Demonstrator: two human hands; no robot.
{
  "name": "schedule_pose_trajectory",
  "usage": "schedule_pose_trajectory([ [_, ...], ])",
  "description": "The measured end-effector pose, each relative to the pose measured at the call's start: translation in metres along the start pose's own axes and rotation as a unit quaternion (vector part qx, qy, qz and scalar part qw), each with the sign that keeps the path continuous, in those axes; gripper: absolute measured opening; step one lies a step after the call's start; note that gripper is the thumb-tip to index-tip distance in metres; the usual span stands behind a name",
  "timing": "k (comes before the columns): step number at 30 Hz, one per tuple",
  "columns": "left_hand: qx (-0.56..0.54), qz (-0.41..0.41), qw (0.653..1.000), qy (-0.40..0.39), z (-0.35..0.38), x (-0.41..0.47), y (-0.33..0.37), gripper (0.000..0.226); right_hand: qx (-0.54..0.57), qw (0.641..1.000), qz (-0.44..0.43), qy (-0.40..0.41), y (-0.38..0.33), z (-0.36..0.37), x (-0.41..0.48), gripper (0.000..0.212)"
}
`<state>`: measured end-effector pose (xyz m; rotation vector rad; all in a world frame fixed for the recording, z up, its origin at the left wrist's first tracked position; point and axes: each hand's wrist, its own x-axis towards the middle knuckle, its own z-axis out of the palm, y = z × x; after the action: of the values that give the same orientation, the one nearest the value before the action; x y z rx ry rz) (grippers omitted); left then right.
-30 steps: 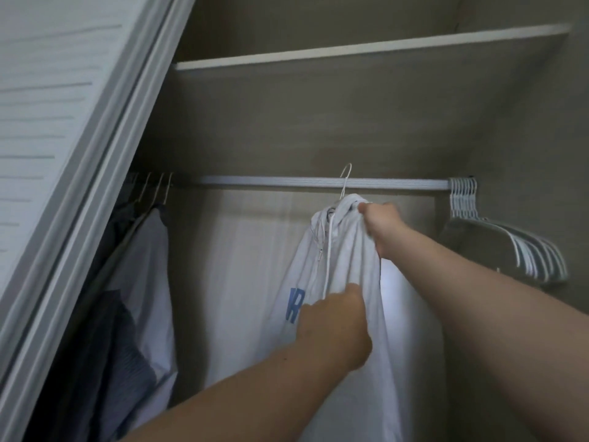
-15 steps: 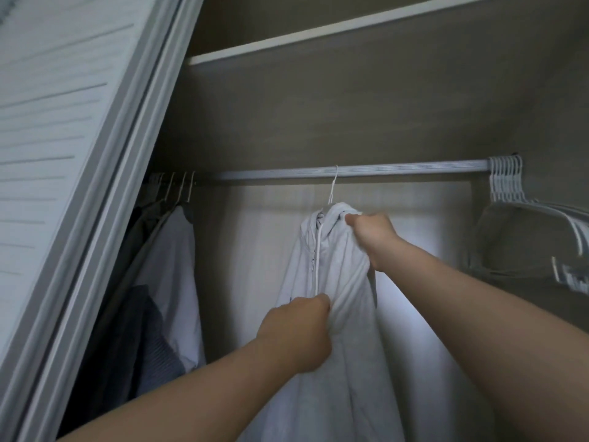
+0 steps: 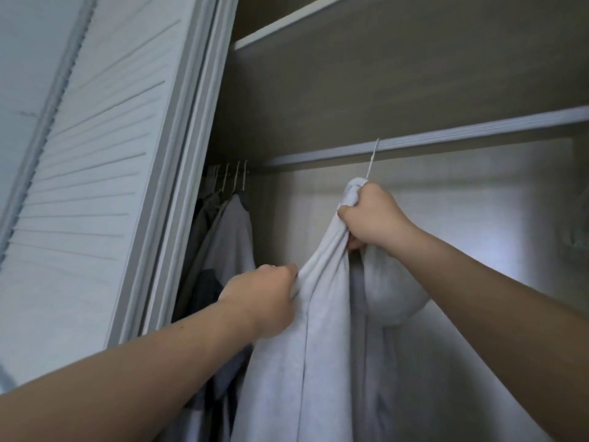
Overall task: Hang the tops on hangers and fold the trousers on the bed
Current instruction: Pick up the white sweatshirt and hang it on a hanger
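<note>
A white hooded top (image 3: 322, 339) hangs on a white hanger whose hook (image 3: 373, 157) is over the wardrobe rail (image 3: 446, 138). My right hand (image 3: 371, 215) grips the top's bunched collar just under the hook. My left hand (image 3: 264, 298) grips the fabric's left front edge lower down. The hood bulges out to the right behind my right wrist. The hanger's body is hidden inside the top.
Several tops, grey, white and dark (image 3: 223, 250), hang on hangers at the rail's left end. A louvred sliding door (image 3: 105, 173) fills the left side. A shelf (image 3: 318, 23) runs above the rail. The wardrobe's back wall shows between the clothes.
The view has swung right and closer. My left hand has pulled the top's front edge out to the left. My right hand stays gripping the collar under the hook.
</note>
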<state>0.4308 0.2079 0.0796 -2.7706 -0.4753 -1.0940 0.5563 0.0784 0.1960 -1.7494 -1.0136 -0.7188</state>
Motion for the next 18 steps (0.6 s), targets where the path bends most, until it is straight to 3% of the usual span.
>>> schedule_pose_trajectory([
  [6, 0.036, -0.055, 0.997, -0.04, -0.02, -0.009, -0.038, 0.002, 0.112, 0.992, 0.025, -0.06, -0.002, 0.059, 0.019, 0.02],
  [10, 0.072, -0.087, 0.991, -0.067, -0.026, -0.01, -0.048, 0.009, 0.154, 0.984, 0.017, -0.082, -0.005, 0.094, 0.029, 0.013],
  [18, 0.124, -0.141, 0.979, -0.081, -0.02, 0.007, -0.056, 0.014, 0.217, 0.966, 0.022, -0.137, -0.006, 0.159, 0.061, 0.02],
])
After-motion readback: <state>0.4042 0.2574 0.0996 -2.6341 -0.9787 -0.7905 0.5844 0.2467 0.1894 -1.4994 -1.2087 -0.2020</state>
